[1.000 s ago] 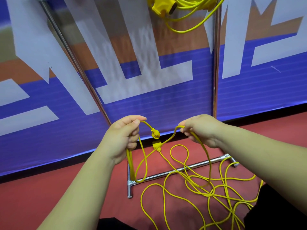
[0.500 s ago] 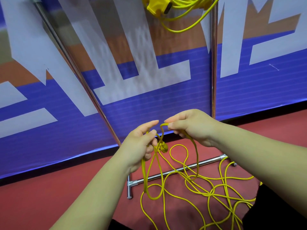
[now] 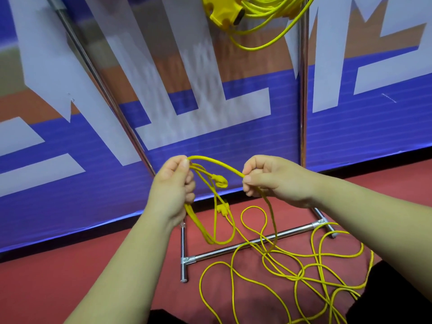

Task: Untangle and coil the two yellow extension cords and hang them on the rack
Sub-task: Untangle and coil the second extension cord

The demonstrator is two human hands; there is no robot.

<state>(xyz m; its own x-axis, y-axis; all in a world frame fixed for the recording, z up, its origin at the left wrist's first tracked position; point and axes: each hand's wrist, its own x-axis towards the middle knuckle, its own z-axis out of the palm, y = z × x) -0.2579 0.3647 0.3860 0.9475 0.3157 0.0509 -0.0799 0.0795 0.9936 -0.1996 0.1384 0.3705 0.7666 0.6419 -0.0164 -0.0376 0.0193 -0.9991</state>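
1. Standing at a chrome tubular metal rack (image 3: 303, 94), a person works a thin yellow extension cord (image 3: 216, 163) with both bare hands.
2. Left hand (image 3: 171, 190): fingers curled round a few gathered loops of that cord, with thumb and forefinger pinching the top. The loops hang below the fist, in front of the rack's floor bar.
3. Right hand (image 3: 277, 181): thumb and curled fingers pinch the same cord. A short arc of it spans the gap between the hands.
4. Yellow moulded plug (image 3: 220, 180) dangles between the hands, nearer the left fingers. A small yellow connector (image 3: 222, 209) hangs lower down.
5. From the right hand the cord drops to the red floor (image 3: 70, 277). The rest lies there in a loose tangled heap (image 3: 304, 273), crossing the rack's base bar and spreading right.
6. Coiled yellow extension cord (image 3: 264, 12) hangs at the top of the rack beside a yellow socket block (image 3: 222, 14). One loop droops below the coil.
7. Blue, white and orange printed banner (image 3: 210, 136) stands behind the rack.
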